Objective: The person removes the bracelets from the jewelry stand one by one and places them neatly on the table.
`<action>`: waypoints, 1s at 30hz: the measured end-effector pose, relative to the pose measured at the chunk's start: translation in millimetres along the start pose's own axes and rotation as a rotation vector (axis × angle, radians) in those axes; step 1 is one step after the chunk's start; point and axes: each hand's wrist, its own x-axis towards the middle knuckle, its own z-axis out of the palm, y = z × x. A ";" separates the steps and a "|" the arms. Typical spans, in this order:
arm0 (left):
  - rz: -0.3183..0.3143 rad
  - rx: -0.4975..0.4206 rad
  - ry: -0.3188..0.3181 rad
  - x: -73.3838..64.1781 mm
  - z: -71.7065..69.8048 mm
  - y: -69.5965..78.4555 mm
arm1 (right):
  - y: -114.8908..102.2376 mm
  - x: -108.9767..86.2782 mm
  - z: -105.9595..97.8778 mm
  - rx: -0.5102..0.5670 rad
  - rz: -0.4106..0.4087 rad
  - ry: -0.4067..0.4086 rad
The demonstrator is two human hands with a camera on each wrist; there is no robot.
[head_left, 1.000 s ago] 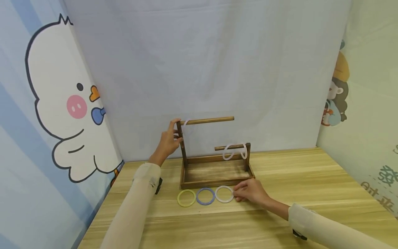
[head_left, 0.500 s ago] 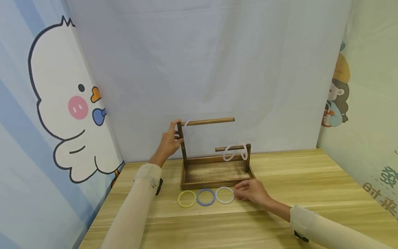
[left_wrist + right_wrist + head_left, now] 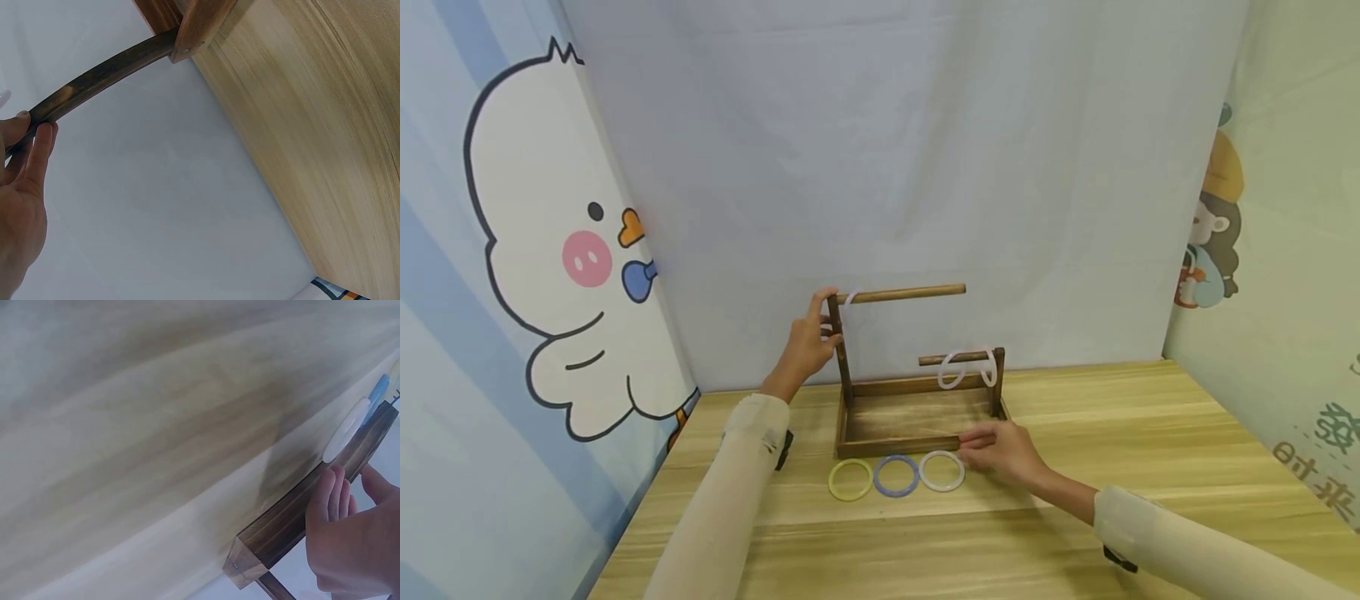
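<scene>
A dark wooden stand has a shallow tray base, a tall left post with a long rod, and a short right post with a shorter rod. My left hand holds the tall post near its top, fingers and thumb around it, as the left wrist view also shows. My right hand is at the right part of the tray's front wall, fingers fairly straight and thumb spread apart. Just left of its fingertips lies a white ring, beside a blue ring and a yellow ring on the table.
A pale ring hangs on the long rod. Two more pale rings, the left ring and the right ring, hang on the short rod. The wooden table ends at a white backdrop, with printed cloths at both sides.
My right hand has moved slightly away from me, from beside the white ring to the tray's front wall. The left hand keeps its hold; the rings lie as before.
</scene>
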 end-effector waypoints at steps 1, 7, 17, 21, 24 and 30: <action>0.000 -0.001 0.000 -0.4 0.1 -0.2 | -0.4 1.5 0.4 -0.010 -0.006 0.002; -0.009 0.007 -0.003 -1.6 -0.1 1.1 | -8.8 11.8 3.4 -0.046 -0.013 0.010; 0.003 0.016 -0.003 -0.5 -0.4 0.8 | -26.7 29.9 12.4 -0.092 -0.062 0.013; 0.012 0.019 0.005 0.0 0.2 -0.6 | -30.4 36.8 18.3 -0.077 -0.070 0.013; 0.018 0.022 0.003 0.0 0.1 -1.0 | -32.5 41.7 22.6 -0.082 -0.060 0.023; 0.007 0.033 -0.001 -0.5 -0.2 -0.1 | -39.7 52.9 29.4 -0.060 -0.071 0.017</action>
